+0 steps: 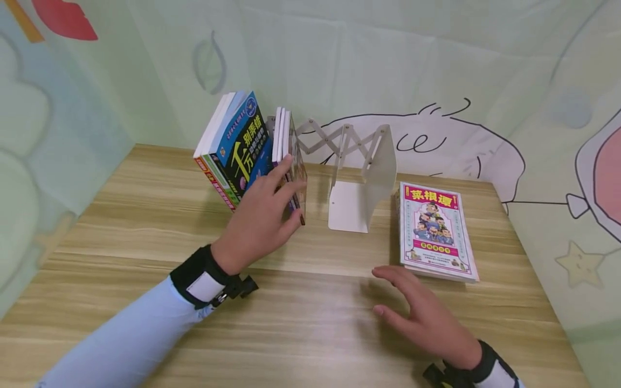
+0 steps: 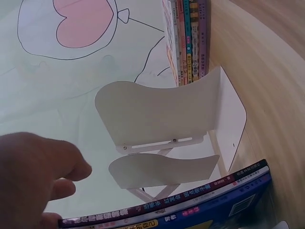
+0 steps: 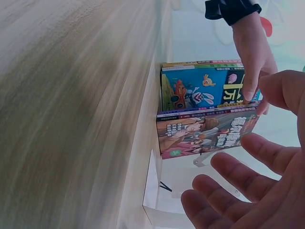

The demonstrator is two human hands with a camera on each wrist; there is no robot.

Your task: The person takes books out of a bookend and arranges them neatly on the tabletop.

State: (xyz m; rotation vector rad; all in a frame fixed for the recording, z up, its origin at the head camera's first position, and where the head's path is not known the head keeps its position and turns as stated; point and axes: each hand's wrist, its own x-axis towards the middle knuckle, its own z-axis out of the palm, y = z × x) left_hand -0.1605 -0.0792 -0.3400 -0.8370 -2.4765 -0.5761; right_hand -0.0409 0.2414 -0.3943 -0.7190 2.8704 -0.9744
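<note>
In the head view my left hand reaches to a few thin upright books, its fingers bent over their upper edges. The outermost of these has a brown illustrated cover, plain in the right wrist view. Left of them leans a thicker group of books with a blue and black front cover. Just right of the thin books stands a cream metal bookend on a folding lattice. My right hand hovers over the table with fingers spread, holding nothing, near a stack of books with a pink and white cover.
The wood-grain table ends at a wall covering with cartoon drawings. The bookend's flat base plate lies on the tabletop, between the thin books and the stack on the right. Several coloured spines show in that stack.
</note>
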